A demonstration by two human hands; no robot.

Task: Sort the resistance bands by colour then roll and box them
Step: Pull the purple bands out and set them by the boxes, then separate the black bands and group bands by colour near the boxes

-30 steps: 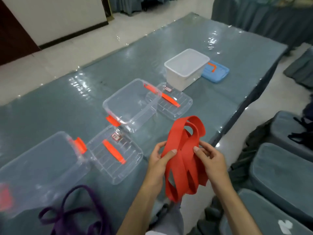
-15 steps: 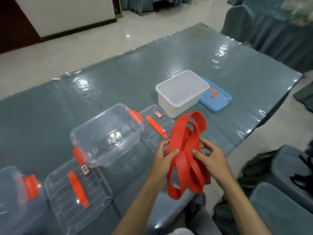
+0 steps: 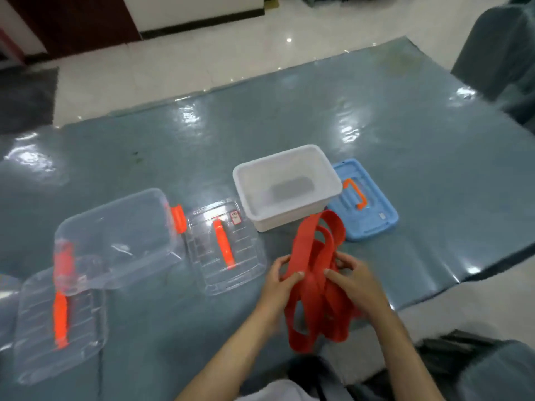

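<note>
A wide table under a glossy grey-blue cover carries everything. On it, left of centre, stands a clear box with orange latches, open; a clear lid lies flat just to its right and another clear lid lies in front of it. Right of these stands a white box, open and seemingly empty, with its blue lid flat beside it. The open boxes with lids set aside appear laid out ready to take sorted bands.

Above the near edge of the table, in front of the white box, the person holds a bunch of red bands up in the air, loops hanging, probably gathering them for rolling. The left hand has its grip closed on the bands, thumb across the front. The right hand likewise grips them, fingers curled round the loops.
</note>
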